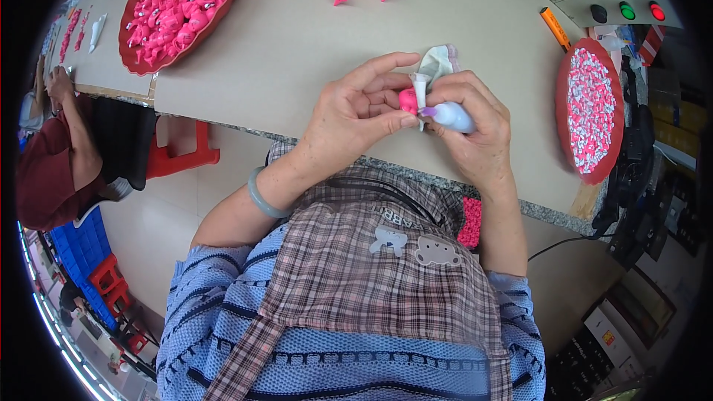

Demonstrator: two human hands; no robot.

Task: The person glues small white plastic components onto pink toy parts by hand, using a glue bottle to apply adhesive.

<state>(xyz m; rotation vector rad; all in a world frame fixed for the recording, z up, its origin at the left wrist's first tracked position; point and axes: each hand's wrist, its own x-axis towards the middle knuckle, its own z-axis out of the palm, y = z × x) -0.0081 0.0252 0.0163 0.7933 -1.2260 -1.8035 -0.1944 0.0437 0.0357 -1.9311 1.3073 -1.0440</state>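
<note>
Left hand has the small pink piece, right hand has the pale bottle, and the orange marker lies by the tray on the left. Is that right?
Not quite: the head view shows the orange marker by the red tray on the right. The rest stands: the left hand holds the small pink piece, and the right hand holds the pale bottle.
</note>
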